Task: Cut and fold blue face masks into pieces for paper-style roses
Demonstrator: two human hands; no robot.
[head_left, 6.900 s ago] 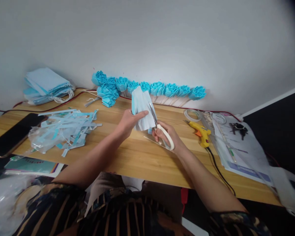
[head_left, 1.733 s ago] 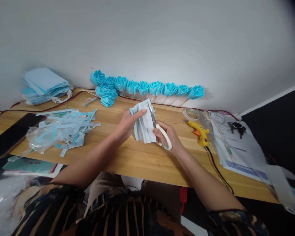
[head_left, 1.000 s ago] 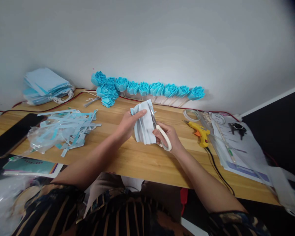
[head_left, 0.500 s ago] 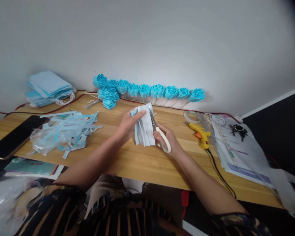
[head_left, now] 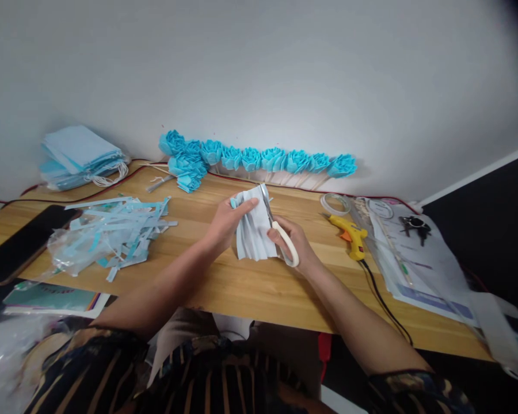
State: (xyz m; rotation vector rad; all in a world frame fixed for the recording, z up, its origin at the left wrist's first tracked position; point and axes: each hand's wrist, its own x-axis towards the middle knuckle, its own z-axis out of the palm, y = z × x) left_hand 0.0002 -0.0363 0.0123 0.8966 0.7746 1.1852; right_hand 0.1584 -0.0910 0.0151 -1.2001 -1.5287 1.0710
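Observation:
My left hand (head_left: 223, 224) pinches a pleated pale blue face mask (head_left: 252, 230) and holds it upright over the wooden table (head_left: 242, 287). My right hand (head_left: 296, 244) grips white-handled scissors (head_left: 280, 233), whose blades point up along the mask's right edge. Both hands are closed around what they hold, near the middle of the table.
A row of blue paper flowers (head_left: 259, 159) lines the wall. Cut blue strips on a plastic bag (head_left: 112, 227) lie left, with a stack of masks (head_left: 80, 155) and a phone (head_left: 21, 241). A yellow glue gun (head_left: 349, 233), a tape roll (head_left: 334, 202), papers and keys (head_left: 414, 221) sit right.
The mask has been lowered and turned in my left hand since the earliest frame. The scissors stay at its right edge, having shifted only slightly over the last second.

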